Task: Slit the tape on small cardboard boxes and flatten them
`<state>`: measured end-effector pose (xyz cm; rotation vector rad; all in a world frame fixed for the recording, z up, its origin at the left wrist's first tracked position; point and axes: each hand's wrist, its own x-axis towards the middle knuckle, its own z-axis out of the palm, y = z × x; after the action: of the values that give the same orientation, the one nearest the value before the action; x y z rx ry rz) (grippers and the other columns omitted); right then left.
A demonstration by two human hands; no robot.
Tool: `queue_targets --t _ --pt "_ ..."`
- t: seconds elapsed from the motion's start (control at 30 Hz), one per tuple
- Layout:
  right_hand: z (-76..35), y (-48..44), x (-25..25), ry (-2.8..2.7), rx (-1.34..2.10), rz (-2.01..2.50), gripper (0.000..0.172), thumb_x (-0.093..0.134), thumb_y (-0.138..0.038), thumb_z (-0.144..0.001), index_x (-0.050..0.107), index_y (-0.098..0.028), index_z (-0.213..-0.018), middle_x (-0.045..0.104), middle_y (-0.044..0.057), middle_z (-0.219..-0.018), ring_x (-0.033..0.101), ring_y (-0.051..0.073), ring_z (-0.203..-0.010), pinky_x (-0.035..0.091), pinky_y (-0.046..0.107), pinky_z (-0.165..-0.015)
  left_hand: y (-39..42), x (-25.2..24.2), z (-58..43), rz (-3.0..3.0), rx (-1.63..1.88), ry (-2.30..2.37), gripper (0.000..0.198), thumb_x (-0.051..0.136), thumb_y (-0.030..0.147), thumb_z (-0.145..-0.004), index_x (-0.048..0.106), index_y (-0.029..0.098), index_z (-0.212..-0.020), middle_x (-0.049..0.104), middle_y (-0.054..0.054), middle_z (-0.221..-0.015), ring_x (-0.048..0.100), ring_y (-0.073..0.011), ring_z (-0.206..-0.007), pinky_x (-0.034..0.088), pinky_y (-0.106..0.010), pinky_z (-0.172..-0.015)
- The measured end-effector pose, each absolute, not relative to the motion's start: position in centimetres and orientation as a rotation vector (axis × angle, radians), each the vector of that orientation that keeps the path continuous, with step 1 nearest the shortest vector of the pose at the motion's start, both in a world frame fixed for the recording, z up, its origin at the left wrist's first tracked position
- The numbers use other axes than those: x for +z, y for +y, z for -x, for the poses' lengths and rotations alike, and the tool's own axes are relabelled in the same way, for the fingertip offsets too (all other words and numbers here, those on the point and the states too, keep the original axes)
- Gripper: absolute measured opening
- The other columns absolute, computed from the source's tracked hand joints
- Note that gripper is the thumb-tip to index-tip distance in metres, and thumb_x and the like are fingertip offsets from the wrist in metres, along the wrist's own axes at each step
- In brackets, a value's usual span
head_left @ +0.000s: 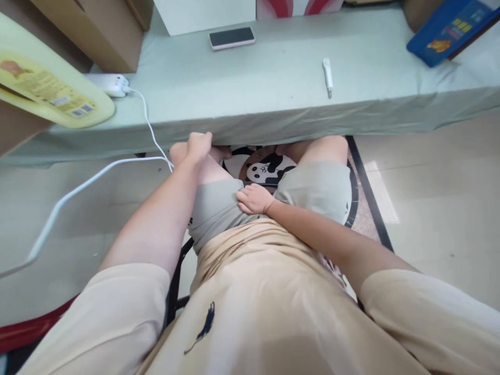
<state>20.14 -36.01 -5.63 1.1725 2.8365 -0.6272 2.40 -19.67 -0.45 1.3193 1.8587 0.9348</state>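
I am seated at a table draped in a pale green cloth [273,112]. My left hand [198,147] is curled into a loose fist over my left knee, just below the table's front edge, with nothing visible in it. My right hand [253,199] lies on my lap against the grey shorts [320,187], its fingers curled inward. Between my legs shows a round seat or cushion with a panda picture [265,171]. On the table lie a phone [232,37], face up, and a small white pen-like tool [327,76].
A white charger block [111,83] sits at the table's left, its cable [82,183] hanging toward the floor. A yellow-green package [47,88] and cardboard boxes [101,31] stand at left. A blue box [449,28] leans at far right. Beige tile floor lies on both sides.
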Motion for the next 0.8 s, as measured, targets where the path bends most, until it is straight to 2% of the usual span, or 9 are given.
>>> queue_targets --t 0.13,0.23,0.33,0.43,0.53,0.63,0.8 --pt "-20.7 -35.3 -3.6 2.933 -0.631 -1.218 0.027 0.043 -0.03 -0.1 0.067 -0.016 -0.099 0.073 0.015 -0.1 0.06 0.024 -0.094 0.036 0.036 -0.08 -18.0 0.3 -5.3 -1.377 0.991 1.831 0.049 0.058 0.011 -0.086 0.03 0.02 -0.047 0.019 0.003 -0.057 0.024 -0.0136 -0.06 0.017 -0.029 -0.058" --pt "-20.7 -33.6 -0.9 3.002 -0.657 -1.298 0.03 0.041 -0.032 -0.101 0.064 -0.02 -0.087 0.07 0.009 -0.087 0.056 0.02 -0.081 0.032 0.033 -0.071 -16.7 1.7 -7.4 -1.428 1.062 1.77 0.049 0.057 0.009 -0.088 0.028 0.02 -0.05 0.017 0.003 -0.058 0.022 -0.013 -0.059 0.018 -0.029 -0.057" --pt "-20.3 -30.7 1.8 3.044 -0.695 -1.43 0.036 0.04 -0.035 -0.1 0.054 -0.021 -0.07 0.062 0.003 -0.071 0.048 0.015 -0.068 0.026 0.031 -0.064 -15.3 3.6 -9.0 -1.472 1.155 1.705 0.05 0.055 0.011 -0.091 0.024 0.02 -0.053 0.018 0.003 -0.059 0.022 -0.0125 -0.059 0.02 -0.029 -0.056" --pt "-19.8 -26.5 3.5 3.034 -0.74 -1.64 0.042 0.042 -0.035 -0.099 0.039 -0.02 -0.06 0.048 0.0 -0.058 0.038 0.013 -0.058 0.023 0.03 -0.06 -12.9 4.9 -9.6 -1.496 1.232 1.651 0.05 0.055 0.012 -0.091 0.022 0.02 -0.055 0.017 0.003 -0.06 0.021 -0.0121 -0.057 0.021 -0.028 -0.055" --pt "-19.2 -21.3 4.2 2.974 -0.79 -1.862 0.044 0.045 -0.033 -0.098 0.032 -0.02 -0.058 0.04 -0.002 -0.055 0.035 0.011 -0.055 0.024 0.029 -0.06 -9.3 5.0 -9.2 -1.449 1.279 1.654 0.049 0.056 0.008 -0.087 0.02 0.02 -0.056 0.016 0.003 -0.061 0.019 -0.0115 -0.055 0.019 -0.029 -0.053" --pt "-18.3 -15.5 4.3 2.906 -0.835 -2.009 0.041 0.045 -0.032 -0.098 0.031 -0.021 -0.06 0.04 -0.002 -0.056 0.036 0.011 -0.056 0.025 0.028 -0.06 -5.5 4.3 -8.3 -1.349 1.309 1.695 0.047 0.053 0.004 -0.082 0.019 0.019 -0.055 0.014 0.004 -0.06 0.015 -0.011 -0.054 0.015 -0.03 -0.052" --pt "-17.2 -7.4 3.7 2.855 -1.018 -2.17 0.039 0.047 -0.03 -0.093 0.029 -0.022 -0.06 0.035 -0.003 -0.055 0.031 0.01 -0.056 0.023 0.028 -0.059 -2.6 3.2 -6.9 -1.223 1.293 1.708 0.045 0.051 0.007 -0.08 0.018 0.02 -0.053 0.014 0.004 -0.057 0.017 -0.0107 -0.052 0.017 -0.029 -0.049"
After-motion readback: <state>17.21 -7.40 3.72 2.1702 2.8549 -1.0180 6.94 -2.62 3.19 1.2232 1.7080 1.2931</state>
